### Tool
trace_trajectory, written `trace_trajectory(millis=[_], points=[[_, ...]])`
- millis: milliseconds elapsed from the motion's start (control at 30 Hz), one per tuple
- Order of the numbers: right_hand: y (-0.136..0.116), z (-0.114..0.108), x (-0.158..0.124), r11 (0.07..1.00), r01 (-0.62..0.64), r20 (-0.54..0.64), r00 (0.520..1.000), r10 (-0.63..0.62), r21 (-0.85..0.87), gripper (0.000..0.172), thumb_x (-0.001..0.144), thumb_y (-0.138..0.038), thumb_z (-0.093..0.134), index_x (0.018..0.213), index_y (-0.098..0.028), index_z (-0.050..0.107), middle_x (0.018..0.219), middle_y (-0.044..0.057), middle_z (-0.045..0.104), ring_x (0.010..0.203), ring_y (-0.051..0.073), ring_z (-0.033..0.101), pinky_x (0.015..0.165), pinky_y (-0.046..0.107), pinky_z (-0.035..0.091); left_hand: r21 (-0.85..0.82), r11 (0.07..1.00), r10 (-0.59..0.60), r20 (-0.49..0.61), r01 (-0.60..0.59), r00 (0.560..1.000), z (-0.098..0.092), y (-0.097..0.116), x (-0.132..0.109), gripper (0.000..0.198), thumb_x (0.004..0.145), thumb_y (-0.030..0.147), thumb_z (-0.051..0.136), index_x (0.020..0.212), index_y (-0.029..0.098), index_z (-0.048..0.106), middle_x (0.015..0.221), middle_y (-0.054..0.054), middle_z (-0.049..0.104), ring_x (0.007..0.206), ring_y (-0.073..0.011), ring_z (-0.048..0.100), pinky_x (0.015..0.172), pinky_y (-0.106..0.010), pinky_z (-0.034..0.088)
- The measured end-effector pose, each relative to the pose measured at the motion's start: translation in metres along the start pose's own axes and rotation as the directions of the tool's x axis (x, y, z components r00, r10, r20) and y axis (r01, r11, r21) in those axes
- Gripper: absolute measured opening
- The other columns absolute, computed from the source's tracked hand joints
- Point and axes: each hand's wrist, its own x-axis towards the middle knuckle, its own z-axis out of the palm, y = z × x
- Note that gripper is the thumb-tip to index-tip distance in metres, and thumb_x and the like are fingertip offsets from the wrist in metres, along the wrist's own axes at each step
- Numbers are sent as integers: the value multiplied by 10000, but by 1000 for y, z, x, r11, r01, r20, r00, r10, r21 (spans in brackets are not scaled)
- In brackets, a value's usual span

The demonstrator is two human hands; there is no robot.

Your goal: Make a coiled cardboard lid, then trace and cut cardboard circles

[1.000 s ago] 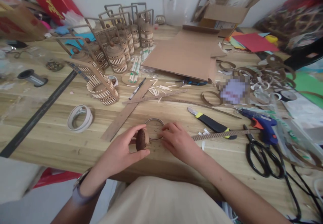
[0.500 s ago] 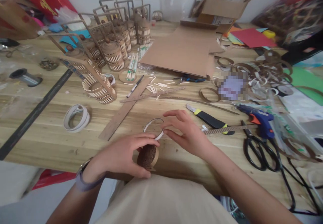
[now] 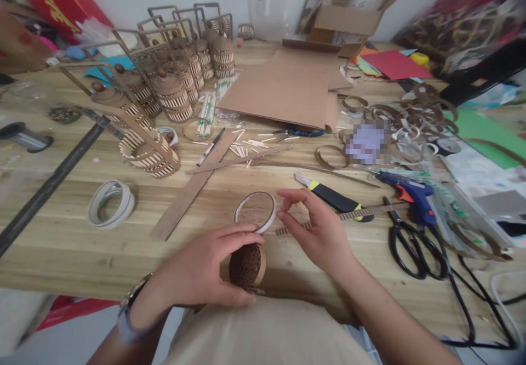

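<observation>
My left hand (image 3: 213, 266) is curled around a tightly coiled disc of brown corrugated cardboard (image 3: 245, 266) at the table's front edge. Its index fingertip lies against the near rim of a narrow roll of white tape (image 3: 269, 223), which stands tilted just beyond. My right hand (image 3: 314, 228) is beside the roll's right edge, with thumb and a finger pinched together and the index finger arched above. Whatever that pinch may hold is too small to make out. A corrugated cardboard strip (image 3: 372, 210) passes beneath the right hand.
Right of my hands lie a utility knife (image 3: 335, 198), black scissors (image 3: 415, 250) and a blue glue gun (image 3: 415, 192). More tape rolls (image 3: 109, 205) sit at left, near a flat cardboard strip (image 3: 184, 200). Several stick-and-cardboard baskets (image 3: 175, 99) and cardboard sheets (image 3: 275, 88) stand or lie behind.
My right hand has moved slightly right relative to the tape roll, and its fingertips have drawn closer together. The roll shows more fully. My left hand keeps its hold; the whole view has shifted.
</observation>
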Motion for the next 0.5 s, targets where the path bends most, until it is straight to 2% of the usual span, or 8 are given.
trace_trajectory(millis=[100,233,300,400,433,500], points=[[-5,-2,-4,999,32,-14,999,-32,-21,240,905,-153,566,1121,-254,593,835,-4,674,847,206,668,797,344,516,38,998,-44,-74,47,996,1,2,2,687,692,402,819,1321,223,610,1444,-125,574,1319,-336,546,1109,-507,434],[-10,-4,-12,985,159,-9,987,-160,-74,260,890,-98,568,1088,-265,584,801,-22,675,797,193,650,763,337,487,89,989,-99,-183,117,978,3,4,5,654,728,374,776,1324,173,595,1455,-160,556,1328,-335,538,1115,-485,437],[-7,-4,-14,990,118,-40,992,-122,-79,206,899,-111,566,1041,-258,593,828,-10,686,788,193,653,736,334,486,117,986,-94,-202,119,975,5,5,5,648,738,366,767,1327,163,589,1453,-174,553,1319,-332,549,1108,-482,446],[2,-6,-12,995,-29,-161,987,14,-91,129,907,-154,583,1000,-240,607,855,12,666,769,194,649,687,322,494,171,981,-52,-217,90,975,9,6,3,633,753,354,762,1327,155,584,1455,-185,547,1309,-331,559,1093,-483,464],[4,-7,-11,991,-39,-194,981,14,-126,118,908,-160,591,996,-235,614,854,17,652,769,195,642,685,323,492,187,979,-38,-220,80,975,10,6,2,629,756,349,762,1325,148,585,1451,-189,550,1305,-333,562,1088,-485,469],[3,-7,-10,968,40,-216,972,-95,-247,127,916,-156,594,1011,-229,636,878,36,633,805,201,626,712,333,479,214,975,-12,-220,60,975,13,7,2,631,753,338,769,1320,130,585,1432,-200,564,1294,-336,571,1081,-486,478]])
